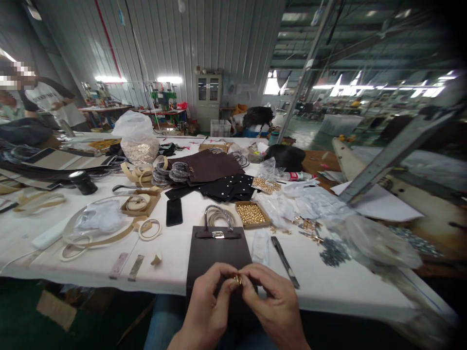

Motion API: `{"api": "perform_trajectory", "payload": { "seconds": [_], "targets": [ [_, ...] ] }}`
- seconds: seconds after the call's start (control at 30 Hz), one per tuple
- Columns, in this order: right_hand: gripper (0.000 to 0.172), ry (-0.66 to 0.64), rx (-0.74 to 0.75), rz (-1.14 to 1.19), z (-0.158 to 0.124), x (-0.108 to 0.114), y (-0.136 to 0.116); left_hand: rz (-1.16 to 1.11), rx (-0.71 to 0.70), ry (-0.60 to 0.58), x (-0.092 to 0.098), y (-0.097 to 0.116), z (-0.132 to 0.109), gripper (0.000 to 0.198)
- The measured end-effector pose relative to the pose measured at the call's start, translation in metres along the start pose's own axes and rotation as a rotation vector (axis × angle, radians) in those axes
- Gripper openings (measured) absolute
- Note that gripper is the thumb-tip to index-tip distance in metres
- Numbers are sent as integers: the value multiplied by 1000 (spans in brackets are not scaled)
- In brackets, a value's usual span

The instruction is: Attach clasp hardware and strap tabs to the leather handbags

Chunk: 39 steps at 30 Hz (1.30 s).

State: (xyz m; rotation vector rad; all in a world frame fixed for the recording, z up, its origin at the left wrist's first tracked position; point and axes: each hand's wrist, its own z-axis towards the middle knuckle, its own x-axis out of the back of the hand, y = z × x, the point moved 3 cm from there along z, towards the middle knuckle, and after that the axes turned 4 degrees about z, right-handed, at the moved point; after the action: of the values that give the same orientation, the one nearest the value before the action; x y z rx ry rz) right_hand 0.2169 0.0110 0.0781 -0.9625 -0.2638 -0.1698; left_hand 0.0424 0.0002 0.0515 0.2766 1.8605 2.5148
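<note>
Between the fingertips of both hands is a small gold metal fitting [238,278], too small to tell its exact kind. My left hand [213,296] pinches it from one side, and my right hand [272,299] pinches it from the other. Just beneath them lies a dark brown handbag panel [215,250] with a wrapped handle [220,214] and a silver-coloured clasp [218,235]; its lower part is hidden by the hands. Right of the bag rests a black cutter-like tool [285,262]. Behind it stands a box of gold studs [251,214].
A black phone [174,212], tape rolls [149,229] and a black jar [83,182] lie to the left. Brown bag pieces [213,165] are stacked farther back. Dark metal bits [333,252] and plastic bags [379,240] lie right, below a slanted metal post [386,160]. A person [54,102] stands far left.
</note>
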Motion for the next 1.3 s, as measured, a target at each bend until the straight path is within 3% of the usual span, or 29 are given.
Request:
{"api": "perform_trajectory", "payload": {
  "seconds": [0.37, 0.5, 0.77, 0.9, 1.03, 1.3],
  "targets": [
    [16, 6, -47, 38, -1, -1, 4, 62, -76, -25, 1, 1, 0, 18],
    [13, 8, -29, 26, -3, 3, 6, 2, -6, -1, 0, -1, -1, 18],
    [17, 184, -23, 107, -25, 13, 17, -18, 92, 116, 7, -15, 0, 21],
    [18, 130, 36, -17, -25, 10, 15, 39, 53, 110, 7, -12, 0, 20],
    [8, 92, 24, -35, -20, 5, 10, 61, -2, 109, 5, -6, 0, 18],
    [11, 48, 5, 7, -2, -8, 8, 102, -96, 79, 14, -3, 4, 25]
  ]
}}
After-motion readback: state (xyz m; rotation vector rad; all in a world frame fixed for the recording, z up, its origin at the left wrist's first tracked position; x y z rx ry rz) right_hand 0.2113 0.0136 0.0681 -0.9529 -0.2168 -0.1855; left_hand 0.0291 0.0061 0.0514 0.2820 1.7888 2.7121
